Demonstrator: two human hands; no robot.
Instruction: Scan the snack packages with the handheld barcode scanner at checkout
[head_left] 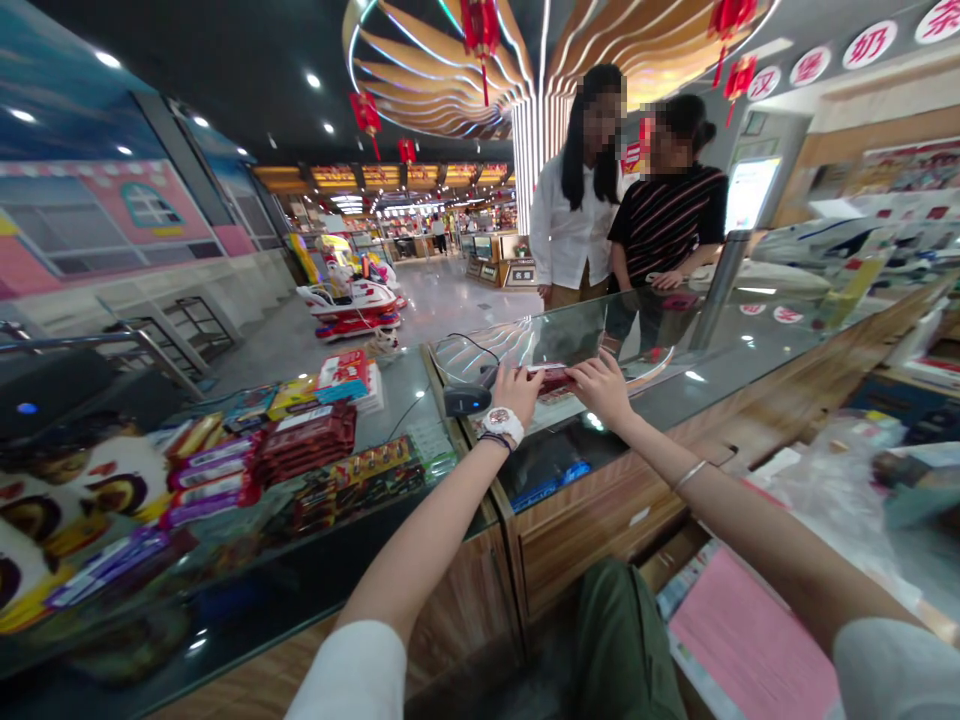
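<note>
My left grip (519,395) and right grip (602,388) meet at opposite ends of a small dark red packet (555,378), fingers bent over it; I cannot tell whether either closes around it or merely rests there. The packet is between them at the glass-topped desk (720,385), near the black scanner (466,401). Stacked brown packets (309,445) lie to my left.

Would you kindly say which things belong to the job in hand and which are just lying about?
Job in hand:
- dark-red item in left hand and right hand
- perhaps black device

Lying about:
- purple packets
- pink sheet
- plastic bag
</note>
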